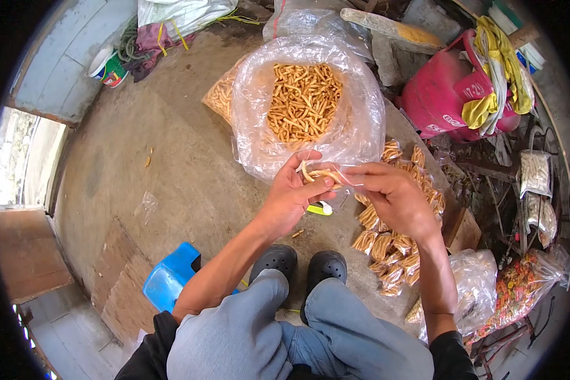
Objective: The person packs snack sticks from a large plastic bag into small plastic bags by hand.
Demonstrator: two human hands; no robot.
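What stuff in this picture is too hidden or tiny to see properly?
All in the head view:
How many sticks are in the small bag: the left hand covers part.
What the green thing is: the left hand is in the way.
The whole stool: the left forearm hides some.
The big bag's bottom: snacks cover it.
Any words on the red bag: too small.

From here I see a blue plastic stool [171, 273], yellow cloth [518, 77] over a pink cylinder [434, 88] and, upper left, perhaps a paint tub [111, 69].
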